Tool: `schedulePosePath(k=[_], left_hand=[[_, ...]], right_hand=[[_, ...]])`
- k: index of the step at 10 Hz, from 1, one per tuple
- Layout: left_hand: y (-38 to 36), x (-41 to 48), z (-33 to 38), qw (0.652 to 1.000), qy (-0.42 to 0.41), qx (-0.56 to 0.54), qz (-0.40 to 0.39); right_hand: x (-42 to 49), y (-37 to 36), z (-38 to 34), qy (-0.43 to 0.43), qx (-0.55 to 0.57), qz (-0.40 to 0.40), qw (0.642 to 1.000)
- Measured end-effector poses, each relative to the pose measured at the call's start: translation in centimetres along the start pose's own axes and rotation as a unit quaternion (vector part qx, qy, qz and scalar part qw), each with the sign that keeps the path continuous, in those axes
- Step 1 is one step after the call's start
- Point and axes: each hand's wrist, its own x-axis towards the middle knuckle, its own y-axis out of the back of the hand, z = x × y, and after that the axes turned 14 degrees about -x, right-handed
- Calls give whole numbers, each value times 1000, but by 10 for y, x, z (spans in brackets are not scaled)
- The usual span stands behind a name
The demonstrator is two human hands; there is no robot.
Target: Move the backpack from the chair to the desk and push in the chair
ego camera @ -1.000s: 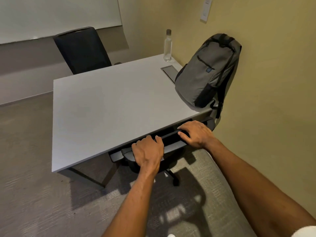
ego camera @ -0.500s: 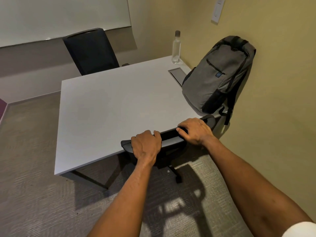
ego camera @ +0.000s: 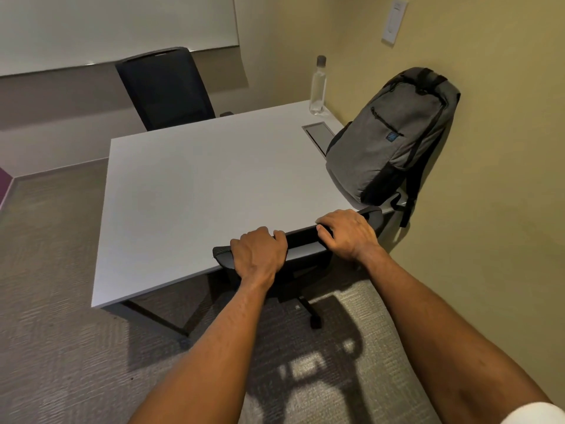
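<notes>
A grey backpack [ego camera: 388,139] stands upright on the right side of the white desk [ego camera: 198,191], leaning against the yellow wall. The black office chair [ego camera: 301,237] is tucked under the desk's near edge; only the top of its backrest and one castor leg show. My left hand [ego camera: 260,255] grips the left part of the backrest top. My right hand [ego camera: 348,232] grips the right part, fingers curled over the rim. The chair's seat is hidden under the desk.
A clear water bottle [ego camera: 318,87] stands at the desk's far right corner, beside a recessed cable hatch [ego camera: 318,134]. A second black chair [ego camera: 166,87] sits behind the desk's far edge. The wall runs close on the right; carpet lies to the left.
The chair backrest with both hands on it has moved forward, now overlapping the desk's near edge. My view has shifted slightly; the backpack has not moved.
</notes>
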Motion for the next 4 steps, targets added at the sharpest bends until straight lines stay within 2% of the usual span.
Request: schedulePosePath(k=[1,2,3,4], left_hand=[[3,-2,-1,1000,-14,-5,-4],[9,-9,-3,999,-30,-10,1],[17,-13,-6,997,-78,-13,1],[25,-19,-18,995,-97,1,-19]], right_hand=[[-1,3,-1,5,-17,-17,1000],[-4,11,-7,-10,-16,-67,998],[-10,22,-13,-37,2,-116,993],[-19,37,-35,-55,12,-134,989]])
